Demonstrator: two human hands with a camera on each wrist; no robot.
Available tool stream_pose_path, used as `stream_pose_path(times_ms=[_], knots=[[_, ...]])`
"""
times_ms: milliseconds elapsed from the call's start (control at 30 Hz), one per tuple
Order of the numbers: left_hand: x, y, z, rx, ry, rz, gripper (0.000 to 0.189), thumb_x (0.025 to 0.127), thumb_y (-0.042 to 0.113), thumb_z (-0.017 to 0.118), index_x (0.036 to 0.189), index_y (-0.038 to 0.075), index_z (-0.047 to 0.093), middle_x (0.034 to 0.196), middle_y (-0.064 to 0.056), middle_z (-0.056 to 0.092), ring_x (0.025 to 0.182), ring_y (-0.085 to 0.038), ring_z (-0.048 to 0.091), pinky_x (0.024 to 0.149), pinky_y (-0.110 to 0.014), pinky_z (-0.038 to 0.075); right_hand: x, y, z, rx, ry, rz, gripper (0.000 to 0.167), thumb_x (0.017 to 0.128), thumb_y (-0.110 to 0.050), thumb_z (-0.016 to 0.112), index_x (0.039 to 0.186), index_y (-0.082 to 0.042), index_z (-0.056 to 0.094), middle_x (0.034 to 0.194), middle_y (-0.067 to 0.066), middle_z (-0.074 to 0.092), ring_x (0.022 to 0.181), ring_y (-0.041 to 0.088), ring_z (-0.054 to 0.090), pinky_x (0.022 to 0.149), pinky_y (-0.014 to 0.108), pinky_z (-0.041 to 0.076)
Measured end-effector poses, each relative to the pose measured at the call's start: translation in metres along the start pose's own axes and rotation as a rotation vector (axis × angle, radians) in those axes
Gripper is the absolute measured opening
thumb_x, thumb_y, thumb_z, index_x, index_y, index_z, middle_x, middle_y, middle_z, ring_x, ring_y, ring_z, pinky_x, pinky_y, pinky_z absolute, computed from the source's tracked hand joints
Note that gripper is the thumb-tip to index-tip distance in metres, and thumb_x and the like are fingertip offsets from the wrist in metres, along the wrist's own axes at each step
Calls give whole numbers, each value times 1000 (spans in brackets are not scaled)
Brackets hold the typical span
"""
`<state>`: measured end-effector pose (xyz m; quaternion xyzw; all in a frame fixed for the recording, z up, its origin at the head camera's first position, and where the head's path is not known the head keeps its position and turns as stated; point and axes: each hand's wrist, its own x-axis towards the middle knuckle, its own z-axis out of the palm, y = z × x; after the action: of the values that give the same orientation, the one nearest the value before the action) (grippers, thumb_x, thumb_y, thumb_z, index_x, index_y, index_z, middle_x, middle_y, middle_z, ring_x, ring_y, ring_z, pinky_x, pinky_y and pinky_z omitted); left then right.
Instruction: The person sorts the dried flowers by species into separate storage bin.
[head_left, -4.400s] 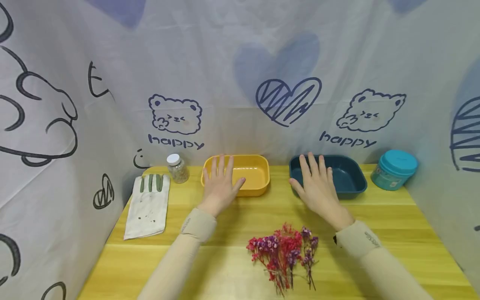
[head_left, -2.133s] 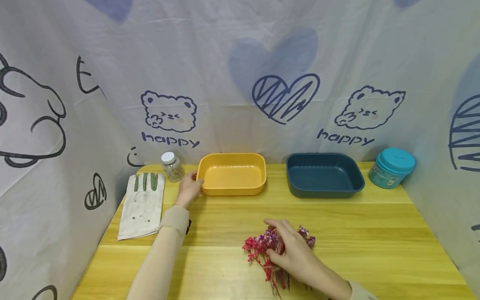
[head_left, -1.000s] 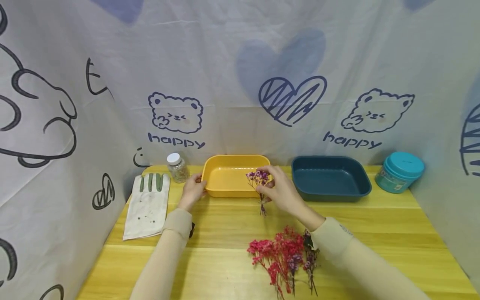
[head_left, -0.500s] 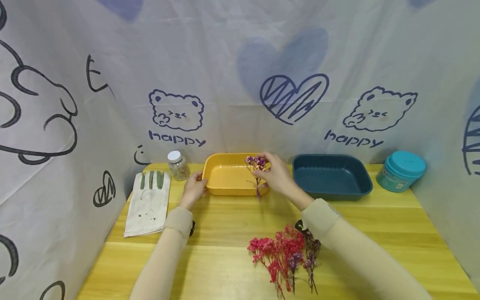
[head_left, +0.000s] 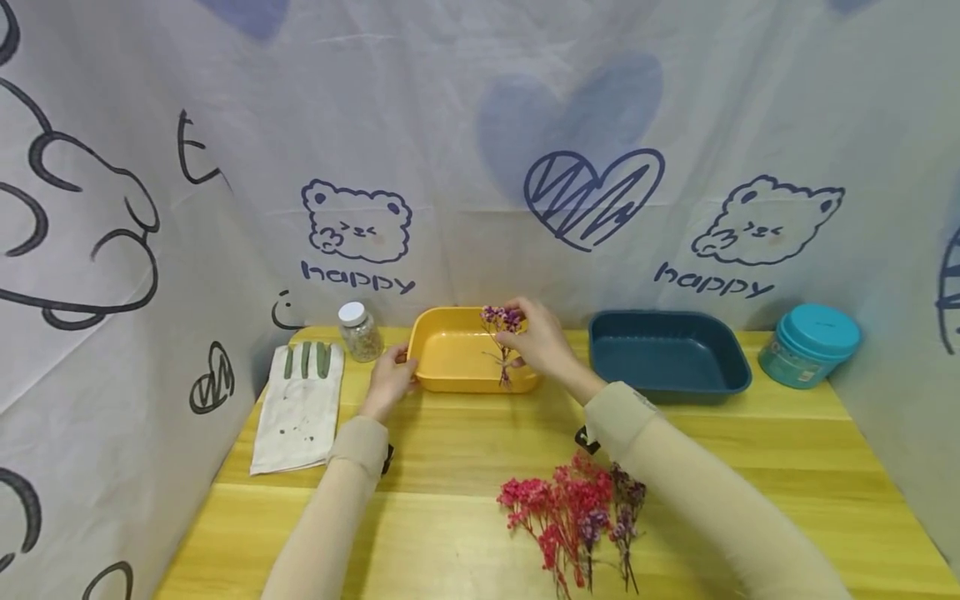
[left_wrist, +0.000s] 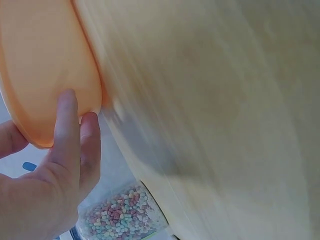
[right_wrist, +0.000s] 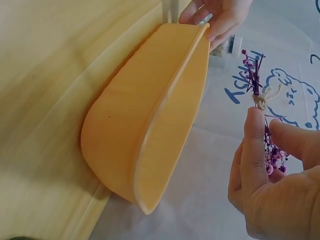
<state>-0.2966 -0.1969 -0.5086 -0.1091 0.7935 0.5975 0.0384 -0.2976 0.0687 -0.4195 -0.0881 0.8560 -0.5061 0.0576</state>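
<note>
My left hand (head_left: 387, 379) grips the left end of a yellow plastic basin (head_left: 450, 354), with the thumb on one side of the rim and fingers on the other in the left wrist view. My right hand (head_left: 542, 340) pinches a small bunch of purple dried flowers (head_left: 502, 318) over the basin's right part. Twine (right_wrist: 259, 101) ties its stems, which point up past the fingertips in the right wrist view; some blossoms are hidden behind the hand. Nearer the front, red dried flowers (head_left: 558, 504) lie on the wooden table (head_left: 435, 533) beside purple sprigs (head_left: 624, 521).
A dark teal basin (head_left: 667, 358) stands right of the yellow one, then a turquoise lidded tub (head_left: 810, 346). A white-capped jar (head_left: 362, 333) of coloured bits and a white glove (head_left: 300, 421) with green fingertips are at left. Printed cloth (head_left: 465, 242) hangs behind.
Both hands were spread over the basins. The left hand has taken hold of the yellow basin; the right hand has picked purple flowers off the table and carried them over it, lately drifting left.
</note>
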Motion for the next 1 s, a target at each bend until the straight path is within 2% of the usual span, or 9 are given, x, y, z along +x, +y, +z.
stream_pose_path(times_ms=[133, 267, 400, 600, 800, 900, 1000], knots=[[1, -1, 1, -7, -3, -9, 51, 110, 7, 47, 159, -5, 39, 145, -30, 48, 124, -42, 62, 105, -48, 62, 6, -1, 6, 6, -7, 7, 51, 99, -8, 73, 145, -8, 53, 142, 22, 50, 85, 36, 70, 70, 48, 68], [1, -1, 2, -23, 2, -18, 50, 110, 6, 48, 158, -5, 40, 145, -29, 48, 121, -39, 63, 103, -46, 62, 13, -3, 13, 10, -13, 10, 53, 98, -7, 73, 147, -7, 52, 144, 23, 49, 92, 41, 71, 67, 43, 68], [1, 1, 2, -45, 10, -21, 50, 109, 5, 48, 157, -6, 41, 145, -29, 48, 122, -40, 64, 103, -46, 62, 20, -4, 19, 2, -16, 12, 55, 98, -6, 73, 148, -7, 51, 145, 23, 49, 91, 42, 72, 65, 41, 68], [1, 1, 1, -60, 7, -22, 50, 109, 4, 49, 157, -6, 41, 143, -29, 49, 119, -37, 63, 104, -47, 62, 29, -5, 28, 24, -24, 34, 53, 99, -5, 71, 148, -6, 49, 140, 23, 57, 86, 36, 72, 74, 51, 68], [1, 0, 2, -80, 8, -13, 49, 109, 5, 49, 156, -7, 42, 139, -27, 48, 118, -35, 63, 106, -50, 61, 39, -4, 36, 50, -10, 43, 51, 101, -7, 70, 147, -7, 50, 134, 23, 60, 72, 23, 69, 75, 50, 68], [1, 0, 2, -79, 5, -9, 49, 109, 5, 49, 156, -7, 41, 140, -27, 48, 119, -36, 63, 105, -50, 61, 45, -4, 40, 41, 8, 45, 50, 100, -6, 70, 146, -8, 51, 136, 21, 56, 77, 27, 70, 71, 45, 69], [0, 1, 1, -73, 8, -11, 49, 109, 6, 48, 157, -5, 41, 142, -27, 48, 120, -36, 62, 105, -49, 61, 51, -4, 47, 37, 29, 43, 49, 99, -4, 71, 144, -6, 51, 137, 22, 51, 91, 33, 70, 68, 42, 69]])
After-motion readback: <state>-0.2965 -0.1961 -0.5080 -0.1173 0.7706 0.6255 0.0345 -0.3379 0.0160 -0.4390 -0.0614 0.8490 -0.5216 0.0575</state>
